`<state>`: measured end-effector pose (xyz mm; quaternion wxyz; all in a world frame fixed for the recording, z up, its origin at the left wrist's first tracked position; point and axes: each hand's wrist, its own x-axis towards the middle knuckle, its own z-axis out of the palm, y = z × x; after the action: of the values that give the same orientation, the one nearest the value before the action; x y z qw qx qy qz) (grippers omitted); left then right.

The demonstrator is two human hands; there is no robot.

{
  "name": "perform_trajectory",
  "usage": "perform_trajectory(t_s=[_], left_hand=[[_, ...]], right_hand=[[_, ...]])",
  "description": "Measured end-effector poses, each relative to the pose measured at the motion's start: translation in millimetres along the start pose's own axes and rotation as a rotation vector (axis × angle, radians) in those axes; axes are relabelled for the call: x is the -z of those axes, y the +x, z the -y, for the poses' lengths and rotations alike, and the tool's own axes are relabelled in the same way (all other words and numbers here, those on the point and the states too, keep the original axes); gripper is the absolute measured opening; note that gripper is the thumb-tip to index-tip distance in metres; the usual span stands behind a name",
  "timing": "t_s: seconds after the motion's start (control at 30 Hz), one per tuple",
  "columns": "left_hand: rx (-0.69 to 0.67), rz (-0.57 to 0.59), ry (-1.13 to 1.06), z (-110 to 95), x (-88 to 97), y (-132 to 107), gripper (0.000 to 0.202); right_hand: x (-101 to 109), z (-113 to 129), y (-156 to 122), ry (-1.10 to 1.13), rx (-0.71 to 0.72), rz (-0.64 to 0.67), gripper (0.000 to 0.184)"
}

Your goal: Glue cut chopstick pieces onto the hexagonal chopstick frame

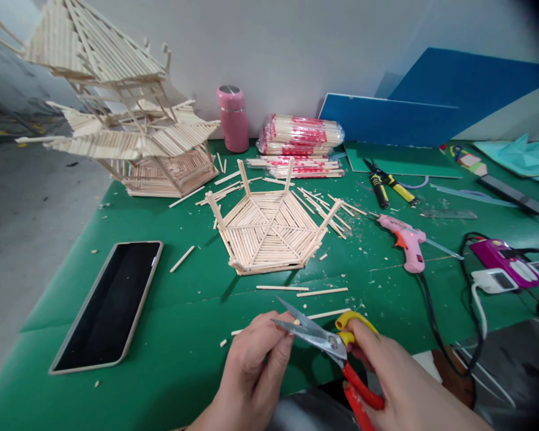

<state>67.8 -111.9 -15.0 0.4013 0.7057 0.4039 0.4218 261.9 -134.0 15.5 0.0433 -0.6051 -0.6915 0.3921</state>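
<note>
My right hand (pixel 397 380) grips scissors (pixel 323 342) with a yellow and red handle, blades slightly parted and pointing left. My left hand (pixel 256 365) is closed in a pinch right at the blade tips; what it pinches is too small to make out, perhaps a thin wooden stick. Just beyond the hands lie loose cut sticks (pixel 321 292) on the green mat (pixel 184 317). Farther back sits a hexagonal stick roof piece (pixel 269 230) with upturned corner sticks.
A tall stick pagoda model (pixel 126 114) stands at the back left. A phone (pixel 110 302) lies on the left. A pink bottle (pixel 233 120), wrapped chopstick packs (pixel 300 140), pliers (pixel 388 185), a pink glue gun (pixel 406 239), cables and a power strip (pixel 507 272) fill the back and right.
</note>
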Motion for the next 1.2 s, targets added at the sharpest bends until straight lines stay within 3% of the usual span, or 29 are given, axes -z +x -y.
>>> perform_trajectory(t_s=[0.2, 0.37, 0.53, 0.9, 1.2], left_hand=[[-0.006, 0.003, 0.054, 1, -0.3, -1, 0.018], [0.008, 0.01, 0.063, 1, -0.2, -2, 0.017], [-0.016, -0.012, 0.019, 1, 1.3, 0, 0.018], [-0.014, 0.007, 0.019, 3, 1.9, -2, 0.031], [-0.058, 0.071, 0.052, 3, 7.8, 0, 0.04]], right_hand=[[-10, -5, -4, 0.005, -0.004, -0.084, 0.032], [-13, -7, -4, 0.031, 0.001, -0.075, 0.033], [-14, -8, -2, -0.039, 0.006, -0.059, 0.048], [-4, 0, -2, -0.103, -0.022, -0.024, 0.038], [-7, -5, -4, -0.097, -0.007, -0.026, 0.05]])
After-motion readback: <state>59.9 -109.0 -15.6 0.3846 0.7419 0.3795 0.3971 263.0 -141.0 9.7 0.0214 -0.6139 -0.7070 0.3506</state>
